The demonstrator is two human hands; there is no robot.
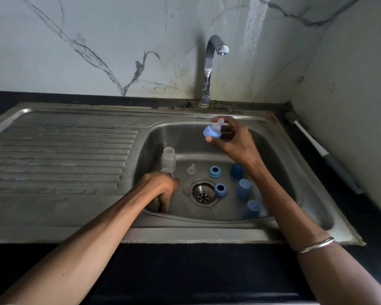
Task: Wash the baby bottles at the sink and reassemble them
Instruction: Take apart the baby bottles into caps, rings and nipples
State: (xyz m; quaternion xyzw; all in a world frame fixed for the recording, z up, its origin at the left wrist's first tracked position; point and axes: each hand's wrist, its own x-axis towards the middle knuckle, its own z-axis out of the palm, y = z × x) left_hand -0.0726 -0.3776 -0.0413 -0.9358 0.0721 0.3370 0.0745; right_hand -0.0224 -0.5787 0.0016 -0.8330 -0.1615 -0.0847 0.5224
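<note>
From the head view I saw my right hand [233, 142] pinching a blue collar with its teat [213, 129] above the sink [273, 150]. My left hand [161, 190] curled around a clear bottle [168, 171], mostly hidden; another bottle [169, 157] stood behind.

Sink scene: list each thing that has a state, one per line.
Chrome tap: off, no water running.
Blue collar with clear teat: assembled, held by right hand above the basin.
Clear bottle: upright, open-topped.
Loose clear teat: standing alone, uncollared.
Two blue collar rings: without teats.
Left hand: curled around something hidden.
</note>
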